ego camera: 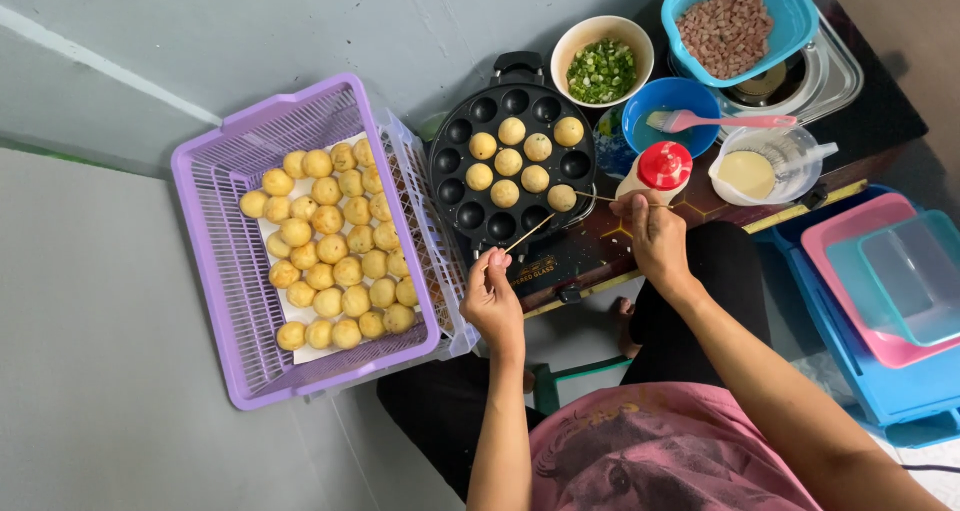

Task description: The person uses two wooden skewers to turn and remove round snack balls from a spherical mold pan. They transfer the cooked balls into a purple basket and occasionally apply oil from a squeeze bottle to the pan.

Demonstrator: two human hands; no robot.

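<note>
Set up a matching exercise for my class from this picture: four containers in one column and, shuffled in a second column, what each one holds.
Containers
1. purple basket
2. round black pan
3. cream bowl
4. turquoise tub

Contents
A. chopped green onion
B. a few golden balls, with many wells bare
C. diced pink meat
D. many golden balls on white paper

Pairs: 1-D, 2-B, 3-A, 4-C
</note>
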